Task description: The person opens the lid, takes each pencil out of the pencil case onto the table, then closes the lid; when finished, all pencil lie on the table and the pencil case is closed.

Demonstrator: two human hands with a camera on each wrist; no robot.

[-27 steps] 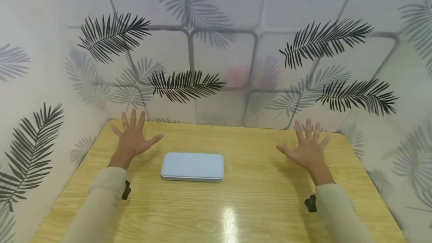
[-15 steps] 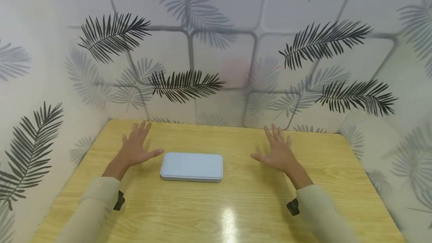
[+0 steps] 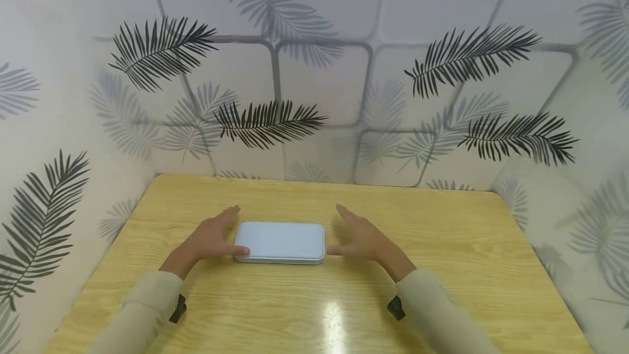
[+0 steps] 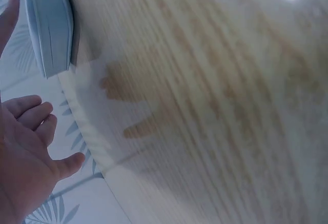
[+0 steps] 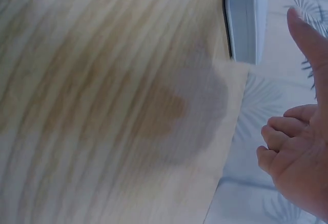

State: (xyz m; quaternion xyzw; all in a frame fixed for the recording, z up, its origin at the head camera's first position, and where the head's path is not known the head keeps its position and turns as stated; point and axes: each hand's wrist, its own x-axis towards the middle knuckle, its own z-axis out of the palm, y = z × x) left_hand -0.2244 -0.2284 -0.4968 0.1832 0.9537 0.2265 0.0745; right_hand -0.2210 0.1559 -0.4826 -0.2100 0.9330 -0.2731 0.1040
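Observation:
A pale blue flat case (image 3: 280, 242) with rounded corners lies on the wooden table; its side also shows in the left wrist view (image 4: 51, 26) and the right wrist view (image 5: 246, 21). My left hand (image 3: 208, 239) is at the case's left end, thumb over the front left corner; whether it touches cannot be told. At the other end, my right hand (image 3: 368, 240) is held just off the case, thumb and fingers spread apart. Neither hand grips anything. Both wrist views show the palms with fingers relaxed, the left hand (image 4: 25, 152) and the right hand (image 5: 297, 152).
The wooden table (image 3: 275, 310) reaches back to a wall (image 3: 319, 86) covered in leaf-patterned sheeting, which also stands along both sides. A bright light reflection lies on the table's front middle. Dark wrist devices (image 3: 178, 308) sit at the sleeve cuffs.
Both hands have come inward and down from wide apart above the table to the two ends of the case; the right hand has travelled farther. The case has not moved.

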